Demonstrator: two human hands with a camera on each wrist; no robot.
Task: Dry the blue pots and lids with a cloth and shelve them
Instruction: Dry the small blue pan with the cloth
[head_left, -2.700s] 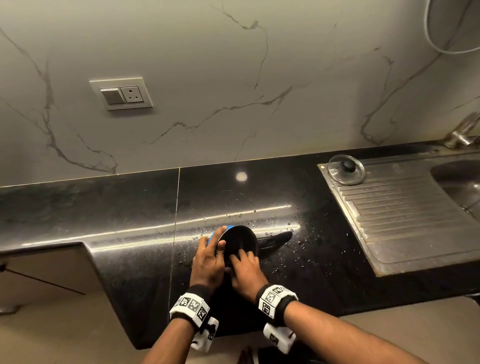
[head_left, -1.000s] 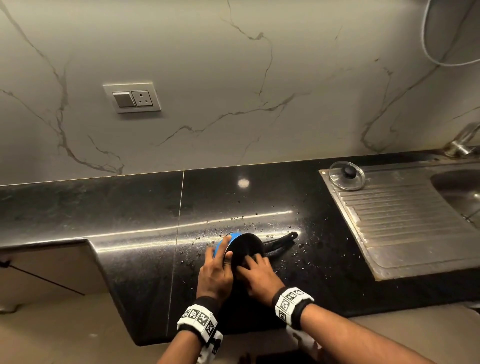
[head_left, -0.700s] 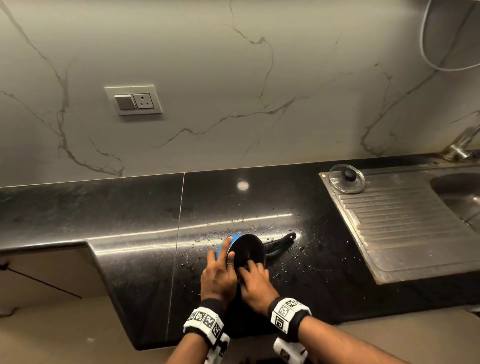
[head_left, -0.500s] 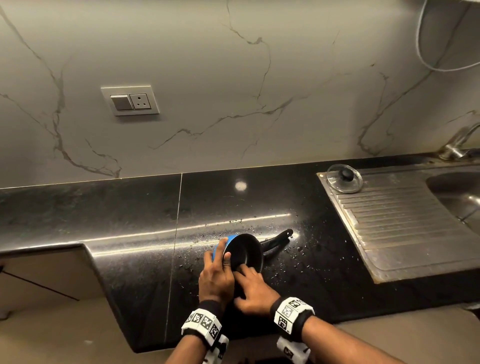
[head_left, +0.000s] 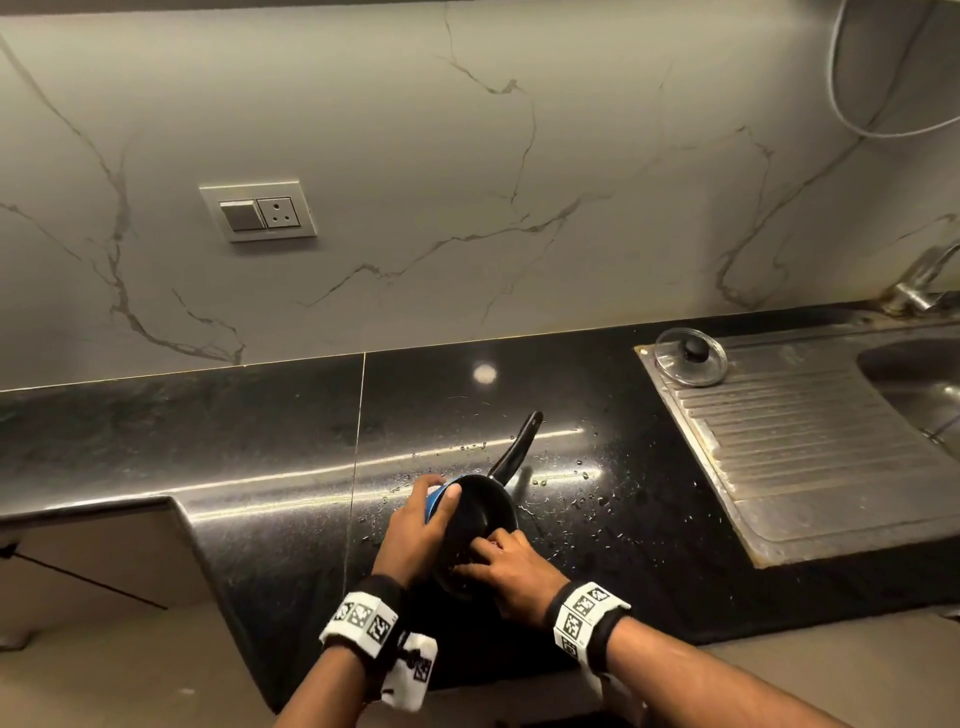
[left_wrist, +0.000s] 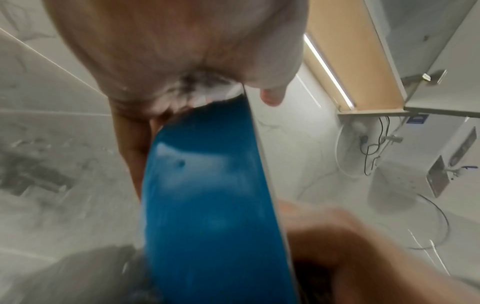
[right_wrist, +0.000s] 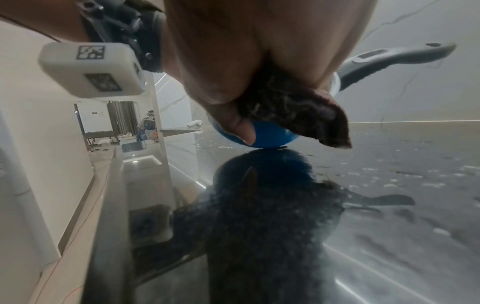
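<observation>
Small blue pot (head_left: 470, 512) with black interior and long handle, tilted on edge on wet black counter (head_left: 597, 545). Left hand (head_left: 415, 530) curled round rim; right hand (head_left: 506, 566) clutching dark cloth (right_wrist: 298, 111). Advisable: firm brace, full interior sweep, then exterior.

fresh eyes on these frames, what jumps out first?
The blue pot, tipped on its side near the front edge of the black counter, long black handle pointing toward the wall. The left hand grips its rim while the right hand presses a dark cloth against it. Next, the glass lid on the steel drainboard at right, and water droplets scattered around the pot.
</observation>
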